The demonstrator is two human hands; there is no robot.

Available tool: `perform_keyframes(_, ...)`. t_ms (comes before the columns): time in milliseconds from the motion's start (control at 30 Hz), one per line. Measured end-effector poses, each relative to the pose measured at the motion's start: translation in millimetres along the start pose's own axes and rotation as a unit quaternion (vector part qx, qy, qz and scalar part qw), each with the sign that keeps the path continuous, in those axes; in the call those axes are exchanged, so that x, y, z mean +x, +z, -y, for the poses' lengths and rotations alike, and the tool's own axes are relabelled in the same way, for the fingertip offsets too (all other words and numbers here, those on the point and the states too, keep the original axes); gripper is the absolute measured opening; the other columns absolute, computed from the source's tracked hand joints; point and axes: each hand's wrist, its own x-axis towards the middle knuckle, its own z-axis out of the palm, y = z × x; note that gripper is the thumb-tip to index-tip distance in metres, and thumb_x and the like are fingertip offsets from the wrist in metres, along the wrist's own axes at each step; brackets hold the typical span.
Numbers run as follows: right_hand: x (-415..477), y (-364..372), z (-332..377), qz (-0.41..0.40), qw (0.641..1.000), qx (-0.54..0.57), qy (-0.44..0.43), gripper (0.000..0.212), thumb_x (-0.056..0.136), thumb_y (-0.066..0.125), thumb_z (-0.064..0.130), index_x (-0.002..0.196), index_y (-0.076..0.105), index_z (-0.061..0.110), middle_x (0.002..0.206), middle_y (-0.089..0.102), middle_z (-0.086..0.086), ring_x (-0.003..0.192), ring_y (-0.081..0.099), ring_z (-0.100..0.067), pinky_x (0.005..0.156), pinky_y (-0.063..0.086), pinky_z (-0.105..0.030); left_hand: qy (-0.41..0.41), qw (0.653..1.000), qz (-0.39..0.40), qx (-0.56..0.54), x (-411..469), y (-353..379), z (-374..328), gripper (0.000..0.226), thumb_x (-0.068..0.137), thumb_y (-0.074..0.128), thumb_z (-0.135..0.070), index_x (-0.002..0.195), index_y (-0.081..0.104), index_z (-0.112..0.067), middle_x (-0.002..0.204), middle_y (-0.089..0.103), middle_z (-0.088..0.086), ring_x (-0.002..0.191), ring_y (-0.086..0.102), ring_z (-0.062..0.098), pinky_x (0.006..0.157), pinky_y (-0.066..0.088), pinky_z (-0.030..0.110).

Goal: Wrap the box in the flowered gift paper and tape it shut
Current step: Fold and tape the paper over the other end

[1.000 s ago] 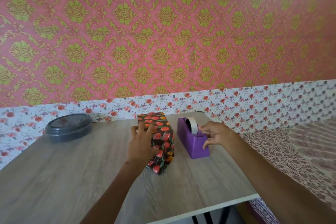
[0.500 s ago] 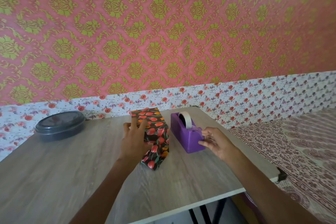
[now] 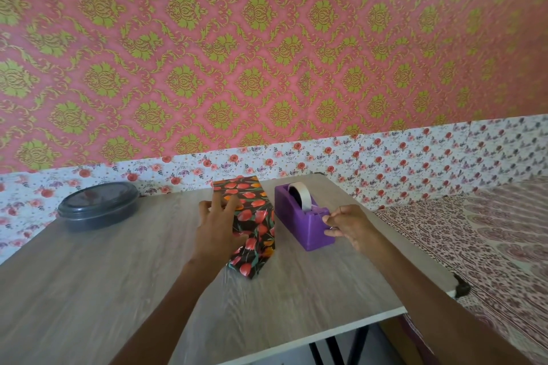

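A long box wrapped in dark paper with red and orange flowers (image 3: 255, 216) lies on the wooden table (image 3: 118, 275), its near end loosely folded. My left hand (image 3: 218, 225) rests flat on the box's left side with fingers spread, pressing the paper down. Right of the box stands a purple tape dispenser (image 3: 305, 216) with a white tape roll (image 3: 302, 195). My right hand (image 3: 347, 225) is at the dispenser's front, thumb and fingers pinching a strip of clear tape at the cutter.
A dark round lidded container (image 3: 98, 207) sits at the table's back left. The table's right edge and a black corner cap (image 3: 461, 287) border a bed with patterned cloth (image 3: 489, 231). A flowered wall strip runs behind the table.
My right hand moved from the tape roll down to the dispenser's front and took hold of the tape end. The left hand stayed on the box.
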Motion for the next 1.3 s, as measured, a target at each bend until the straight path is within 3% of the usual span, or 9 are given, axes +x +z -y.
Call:
perform_keyframes(233, 1.8, -6.9, 14.8, -0.006, 0.986, -0.166, -0.011, 0.017, 0.083, 0.074, 0.002, 0.091, 0.059, 0.002, 0.099, 0.067, -0.017, 0.086, 0.071, -0.026, 0.074, 0.062, -0.036, 0.004, 1.000, -0.003, -0.005, -2.2, -3.1, -1.2, 0.079, 0.071, 0.083, -0.043, 0.135, 0.040, -0.028, 0.146, 0.029, 0.003, 0.135, 0.023, 0.029, 0.094, 0.054, 0.046)
perform_keyframes(367, -15.7, -16.3, 16.4, -0.132, 0.873, -0.449, -0.139, 0.011, 0.087, 0.070, 0.016, 0.088, 0.061, 0.010, 0.080, 0.063, -0.001, 0.075, 0.062, -0.016, 0.059, 0.046, -0.025, 0.002, 1.000, 0.004, 0.007, -1.4, -4.1, -1.7, 0.079, 0.073, 0.081, -0.046, 0.137, 0.037, -0.029, 0.148, 0.026, 0.002, 0.137, 0.021, 0.029, 0.095, 0.053, 0.044)
perform_keyframes(433, -26.0, -18.4, 19.1, -0.110, 0.876, -0.430, -0.191, 0.016, 0.086, 0.072, 0.019, 0.079, 0.060, 0.014, 0.075, 0.063, 0.001, 0.068, 0.060, -0.012, 0.060, 0.047, -0.026, 0.004, 1.000, 0.004, 0.007, -1.2, -2.9, -1.6, 0.079, 0.073, 0.081, -0.046, 0.137, 0.036, -0.029, 0.148, 0.025, 0.002, 0.137, 0.021, 0.029, 0.095, 0.053, 0.044)
perform_keyframes(633, -72.4, 17.4, 33.0, 0.154, 0.925, -0.222, -0.268, 0.015, 0.084, 0.074, 0.006, 0.074, 0.063, 0.007, 0.066, 0.071, -0.006, 0.055, 0.067, -0.014, 0.053, 0.053, -0.025, 0.015, 0.998, -0.029, -0.054, -4.1, 0.2, 9.3, 0.078, 0.070, 0.082, -0.046, 0.134, 0.040, -0.032, 0.141, 0.034, -0.004, 0.129, 0.026, 0.021, 0.095, 0.052, 0.043)
perform_keyframes(800, -93.2, 66.4, 38.2, 0.240, 0.865, -0.263, -0.354, 0.003, 0.091, 0.065, 0.005, 0.088, 0.067, 0.007, 0.070, 0.070, -0.001, 0.055, 0.065, -0.007, 0.057, 0.054, -0.023, 0.014, 0.985, -0.068, -0.156, -13.7, 11.8, 24.4, 0.076, 0.070, 0.083, -0.043, 0.133, 0.045, -0.026, 0.130, 0.042, -0.005, 0.121, 0.032, 0.016, 0.100, 0.043, 0.034)
perform_keyframes(1033, -87.9, 99.6, 39.5, 0.193, 0.767, -0.404, -0.460, 0.009, 0.093, 0.061, 0.019, 0.098, 0.067, 0.025, 0.075, 0.072, 0.008, 0.062, 0.060, -0.002, 0.054, 0.038, -0.012, 0.049, 0.980, -0.108, -0.159, -13.3, 19.3, 29.2, 0.067, 0.071, 0.082, -0.039, 0.128, 0.051, -0.024, 0.127, 0.047, -0.004, 0.116, 0.034, 0.014, 0.087, 0.039, 0.022)
perform_keyframes(1133, -84.7, 100.4, 39.9, 0.187, 0.727, -0.477, -0.457, 0.042, 0.094, 0.061, 0.020, 0.129, 0.052, 0.041, 0.078, 0.068, 0.010, 0.064, 0.054, -0.003, 0.058, 0.044, -0.026, 0.054, 0.979, -0.112, -0.162, -13.1, 20.2, 30.9, 0.069, 0.070, 0.083, -0.040, 0.128, 0.050, -0.026, 0.127, 0.046, -0.006, 0.116, 0.033, 0.013, 0.087, 0.039, 0.021)
perform_keyframes(1200, -83.7, 103.3, 37.4, 0.183, 0.697, -0.532, -0.445, 0.086, 0.092, 0.064, 0.019, 0.151, 0.008, 0.048, 0.077, 0.066, 0.011, 0.066, 0.058, -0.006, 0.060, 0.050, -0.029, 0.051, 0.980, -0.111, -0.159, -13.2, 21.2, 31.5, 0.071, 0.069, 0.084, -0.040, 0.130, 0.049, -0.025, 0.129, 0.046, -0.007, 0.117, 0.033, 0.012, 0.091, 0.036, 0.019)
perform_keyframes(1300, -84.4, 104.5, 36.4, 0.170, 0.709, -0.519, -0.446, 0.094, 0.091, 0.064, 0.017, 0.151, -0.004, 0.044, 0.085, 0.070, 0.009, 0.066, 0.057, -0.006, 0.059, 0.045, -0.025, 0.050, 0.980, -0.109, -0.161, -13.4, 22.0, 31.9, 0.072, 0.070, 0.084, -0.041, 0.130, 0.049, -0.027, 0.130, 0.046, -0.008, 0.119, 0.032, 0.010, 0.092, 0.033, 0.016)
